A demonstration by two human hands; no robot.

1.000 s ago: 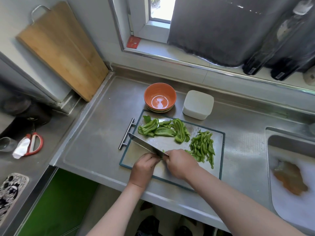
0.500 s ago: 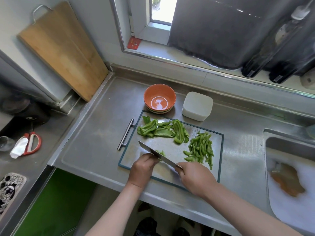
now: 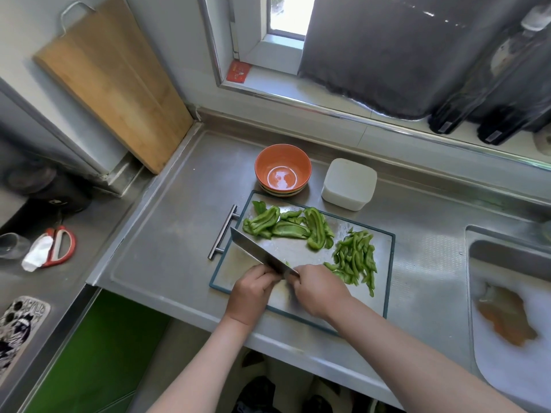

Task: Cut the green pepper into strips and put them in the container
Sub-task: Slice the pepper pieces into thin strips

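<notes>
My right hand (image 3: 320,290) grips the handle of a cleaver (image 3: 256,251), whose blade slants up to the left over the steel cutting board (image 3: 298,248). Right beside the blade, my left hand (image 3: 253,290) has its fingers curled over a small green pepper piece (image 3: 286,263) that is mostly hidden. Large uncut pepper pieces (image 3: 286,225) lie along the board's far edge. On the right side of the board sits a pile of cut strips (image 3: 356,260). A white lidded container (image 3: 348,183) stands behind the board.
An empty orange bowl (image 3: 268,165) stands just behind the board. A sink (image 3: 507,293) with foamy water is at the right. A wooden board (image 3: 113,84) leans on the wall at the left. Red scissors (image 3: 59,245) and a glass (image 3: 12,245) lie on the lower left counter.
Half a second ago my right hand had drawn the cleaver back to the right, away from my left hand. Now the blade is back against my left hand's fingers.
</notes>
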